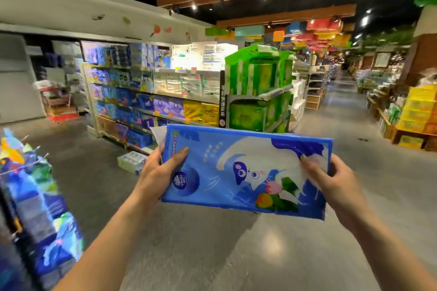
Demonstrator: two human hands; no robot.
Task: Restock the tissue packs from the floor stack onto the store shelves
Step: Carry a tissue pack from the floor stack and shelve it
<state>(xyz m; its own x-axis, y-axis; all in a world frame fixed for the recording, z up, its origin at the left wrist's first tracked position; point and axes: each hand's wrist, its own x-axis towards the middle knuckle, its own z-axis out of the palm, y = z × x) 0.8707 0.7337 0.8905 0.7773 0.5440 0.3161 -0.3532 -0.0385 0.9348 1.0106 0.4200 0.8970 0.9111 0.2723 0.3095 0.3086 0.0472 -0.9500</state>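
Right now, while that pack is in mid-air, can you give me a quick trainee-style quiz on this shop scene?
1. True or false: the left hand and the right hand both hold the blue tissue pack.
2. The pale pack on the floor lies: A) by the foot of the shelves; B) on the top shelf; C) in a basket.
3. Fill in: the stacked display right of the shelves is ___ in colour.
Key: 1 true; 2 A; 3 green.

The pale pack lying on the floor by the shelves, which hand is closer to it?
Left. The left hand grips the end of the blue pack nearest the floor pack; the right hand holds the opposite end, farther away.
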